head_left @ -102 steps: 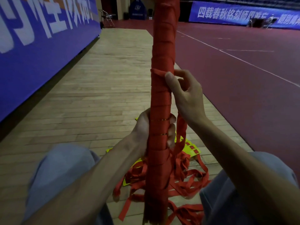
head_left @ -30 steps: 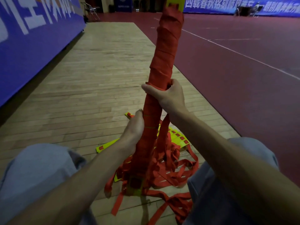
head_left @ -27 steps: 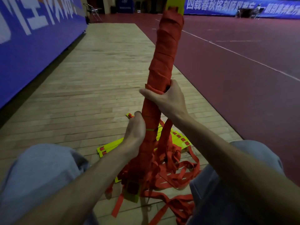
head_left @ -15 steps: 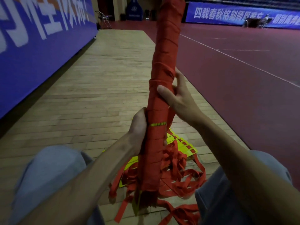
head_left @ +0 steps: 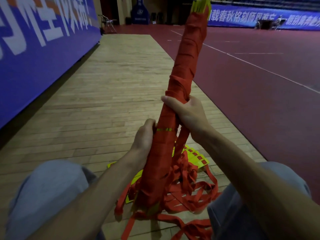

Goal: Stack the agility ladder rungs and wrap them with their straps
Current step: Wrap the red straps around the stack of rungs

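Observation:
A long bundle of stacked yellow rungs point(head_left: 184, 63), wound in red strap, stands tilted with its top leaning right and its foot on the floor between my knees. Yellow rung ends point(head_left: 201, 5) stick out at the top. My left hand point(head_left: 144, 137) grips the bundle from the left, below its middle. My right hand point(head_left: 186, 110) is closed around the bundle just above, pressing a strap turn against it. A loose red strap point(head_left: 181, 144) hangs down from my right hand to a tangle of straps point(head_left: 188, 191) on the floor.
More yellow rungs point(head_left: 197, 157) lie flat under the strap tangle. A blue banner wall point(head_left: 43, 49) runs along the left of the wooden floor point(head_left: 103, 94). Red court surface point(head_left: 259, 92) lies to the right. My knees point(head_left: 48, 186) flank the bundle. A folding chair point(head_left: 108, 22) stands far back.
The bundle has tipped from nearly upright to leaning right. My right hand has slid lower down the bundle with the strap, closing around it. My left hand has kept its grip.

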### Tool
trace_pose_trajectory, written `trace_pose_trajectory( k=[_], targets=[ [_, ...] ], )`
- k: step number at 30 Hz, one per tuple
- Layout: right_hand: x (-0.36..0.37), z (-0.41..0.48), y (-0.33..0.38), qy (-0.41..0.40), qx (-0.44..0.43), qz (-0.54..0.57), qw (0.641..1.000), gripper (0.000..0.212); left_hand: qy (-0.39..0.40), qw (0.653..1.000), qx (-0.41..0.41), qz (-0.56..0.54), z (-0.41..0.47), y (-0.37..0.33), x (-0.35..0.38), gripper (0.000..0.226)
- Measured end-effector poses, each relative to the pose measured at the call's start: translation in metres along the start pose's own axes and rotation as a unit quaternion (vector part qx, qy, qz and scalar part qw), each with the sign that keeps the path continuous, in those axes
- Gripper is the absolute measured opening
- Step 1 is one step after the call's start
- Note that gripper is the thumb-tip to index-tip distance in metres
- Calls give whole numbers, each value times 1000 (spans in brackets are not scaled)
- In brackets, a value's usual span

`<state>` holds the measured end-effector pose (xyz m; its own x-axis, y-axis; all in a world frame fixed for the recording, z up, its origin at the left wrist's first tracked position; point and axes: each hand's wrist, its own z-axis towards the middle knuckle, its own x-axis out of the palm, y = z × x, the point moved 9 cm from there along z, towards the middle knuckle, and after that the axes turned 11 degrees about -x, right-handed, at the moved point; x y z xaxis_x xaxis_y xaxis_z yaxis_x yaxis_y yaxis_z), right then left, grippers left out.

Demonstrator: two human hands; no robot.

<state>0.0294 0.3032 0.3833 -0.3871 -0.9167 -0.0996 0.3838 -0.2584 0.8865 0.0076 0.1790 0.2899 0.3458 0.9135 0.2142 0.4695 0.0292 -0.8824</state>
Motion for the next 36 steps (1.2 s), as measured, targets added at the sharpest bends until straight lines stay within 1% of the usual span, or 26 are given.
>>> trace_pose_trajectory(
  k=[2, 3, 4, 6, 7, 8, 9, 11, 13, 14, 15, 17, 18, 20, 22, 24, 26, 28, 29, 31, 33, 34, 35, 36],
  targets=[
    [-9, 1, -9, -43, 13, -39, 998, 41, -31, 999, 25, 32, -1, -3, -5, 56],
    [-11, 1, -14, -52, 20, -54, 997, 47, -43, 995, 45, 78, -3, -6, -4, 59],
    [-12, 2, -18, -54, 26, -69, 996, 50, -48, 984, 73, 153, -4, -9, 0, 60],
    [-15, 1, -25, -54, 45, -98, 993, 54, -61, 948, 139, 279, -8, -13, 11, 52],
    [-17, 0, -27, -54, 53, -108, 991, 55, -72, 937, 151, 308, -12, -14, 12, 45],
    [-18, 0, -27, -54, 52, -119, 990, 55, -80, 932, 150, 320, -14, -15, 12, 44],
    [-19, 0, -24, -53, 38, -143, 988, 54, -79, 934, 146, 316, -14, -14, 13, 47],
    [-21, 1, -12, -50, -17, -238, 970, 55, -39, 956, 132, 260, -15, -14, 15, 44],
    [-18, 1, 0, -38, -71, -334, 939, 67, 4, 975, 128, 183, -18, -16, 15, 38],
    [-16, 2, 4, -30, -92, -347, 933, 70, 21, 979, 127, 155, -20, -18, 14, 37],
    [-14, 2, 7, -23, -107, -334, 936, 70, 41, 983, 119, 131, -23, -21, 13, 36],
    [-10, 4, 7, -15, -126, -247, 961, 67, 89, 985, 108, 97, -28, -26, 14, 33],
    [-5, 4, 6, -7, -116, -183, 976, 67, 113, 985, 103, 81, -31, -29, 14, 32],
    [10, 3, -2, 25, -57, -49, 997, 71, 168, 979, 97, 59, -39, -32, 18, 28],
    [24, -1, -3, 53, -6, 53, 997, 68, 238, 965, 92, 63, -45, -33, 26, 25],
    [34, -5, -1, 80, 21, 119, 990, 55, 317, 944, 63, 59, -53, -27, 34, 22],
    [39, -10, 1, 107, 37, 156, 981, 41, 388, 921, 17, 21, -61, -19, 41, 18],
    [38, -12, 1, 109, 50, 170, 978, 36, 423, 905, -20, -30, -65, -14, 45, 21],
    [33, -11, 0, 97, 51, 162, 981, 35, 420, 906, -29, -33, -64, -12, 46, 23],
    [24, -9, -5, 68, 52, 137, 987, 29, 365, 930, -28, 28, -55, -10, 41, 25],
    [11, -8, -12, 15, 68, 116, 991, 33, 264, 960, -12, 96, -42, -11, 31, 27],
    [3, -6, -16, -17, 73, 104, 992, 38, 200, 973, 15, 111, -33, -15, 25, 25],
    [-5, -3, -19, -43, 71, 82, 993, 42, 139, 982, 48, 121, -26, -20, 19, 21],
    [-11, -4, -24, -69, 71, 54, 994, 43, 85, 983, 73, 145, -23, -20, 12, 20]
  ],
)
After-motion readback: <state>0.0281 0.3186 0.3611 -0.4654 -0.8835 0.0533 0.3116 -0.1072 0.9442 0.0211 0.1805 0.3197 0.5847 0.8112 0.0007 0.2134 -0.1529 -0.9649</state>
